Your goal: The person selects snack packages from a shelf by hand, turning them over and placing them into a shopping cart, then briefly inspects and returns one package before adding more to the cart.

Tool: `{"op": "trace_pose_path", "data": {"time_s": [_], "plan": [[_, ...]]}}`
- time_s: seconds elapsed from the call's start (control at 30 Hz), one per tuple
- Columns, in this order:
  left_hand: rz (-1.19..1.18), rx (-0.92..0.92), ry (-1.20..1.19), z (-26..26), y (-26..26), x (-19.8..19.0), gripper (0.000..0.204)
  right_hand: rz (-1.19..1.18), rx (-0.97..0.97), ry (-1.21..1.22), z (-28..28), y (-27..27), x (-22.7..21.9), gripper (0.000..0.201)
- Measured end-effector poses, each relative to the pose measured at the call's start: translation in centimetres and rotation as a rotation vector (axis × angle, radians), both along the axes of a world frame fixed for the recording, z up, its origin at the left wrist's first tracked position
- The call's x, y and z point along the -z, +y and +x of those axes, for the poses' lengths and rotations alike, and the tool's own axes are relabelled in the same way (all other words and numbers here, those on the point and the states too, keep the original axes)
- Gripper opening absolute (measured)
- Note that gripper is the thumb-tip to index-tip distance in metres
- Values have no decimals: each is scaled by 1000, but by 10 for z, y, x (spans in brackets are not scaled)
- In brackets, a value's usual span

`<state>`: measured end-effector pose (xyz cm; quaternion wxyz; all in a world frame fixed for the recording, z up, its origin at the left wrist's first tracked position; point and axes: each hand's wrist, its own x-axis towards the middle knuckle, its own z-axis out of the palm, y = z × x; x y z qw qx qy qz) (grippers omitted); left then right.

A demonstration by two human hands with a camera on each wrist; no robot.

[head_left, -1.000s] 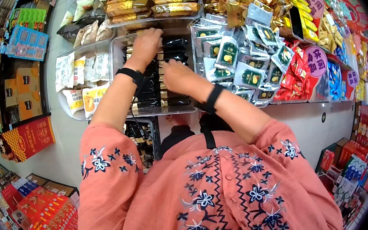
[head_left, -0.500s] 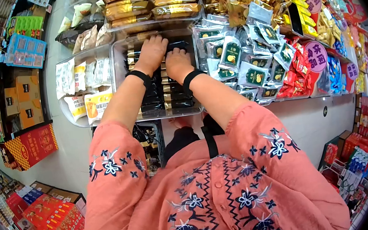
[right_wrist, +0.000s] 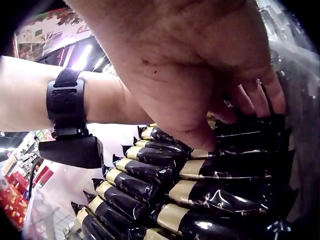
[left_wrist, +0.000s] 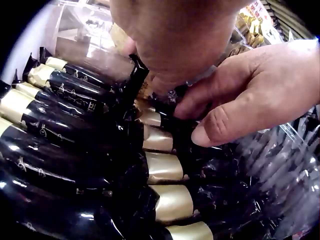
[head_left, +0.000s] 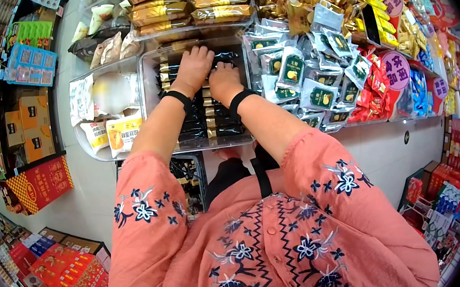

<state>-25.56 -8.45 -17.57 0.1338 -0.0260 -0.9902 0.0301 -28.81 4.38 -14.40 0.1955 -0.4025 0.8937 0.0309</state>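
Black packets with gold bands (head_left: 190, 126) stand in two packed rows in a clear plastic bin. My left hand (head_left: 193, 70) reaches into the bin's far part. In the left wrist view, a black packet's upturned end (left_wrist: 135, 77) shows right by its thumb; its fingertips are hidden, so I cannot tell whether it grips that packet. Just to the right, my right hand (head_left: 225, 82) is at the right row's far end. In the right wrist view, its curled fingers and thumb hold a black packet (right_wrist: 245, 131) across the row, with more packets (right_wrist: 210, 192) lined up nearer.
Behind the bin's far wall lie gold-brown packs (head_left: 219, 13). Silver-and-green pouches (head_left: 316, 95) fill the bin on the right, with red packets (head_left: 370, 92) beyond. White and yellow packs (head_left: 125, 130) stand in the left bin. Below is a dark crate (head_left: 188, 174).
My right hand has moved away from me along the right row, up beside the left hand. The left hand has shifted slightly right and nearer. Over the last half second both barely move.
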Motion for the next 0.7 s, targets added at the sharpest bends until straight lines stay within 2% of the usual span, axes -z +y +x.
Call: {"op": "trace_pose_path", "data": {"time_s": [0.17,0.47,0.57,0.7], "plan": [[12,-5,-11,0,-1,0,31,10,7,-16,-1,0,-4,35],[23,6,35,2,0,-1,24,10,24,-35,-3,0,-1,35],[151,-7,19,4,-5,-12,24,-74,50,-26,-3,3,7,34],[221,-212,-15,21,-32,-18,16,-57,76,-11,-3,3,10,35]]}}
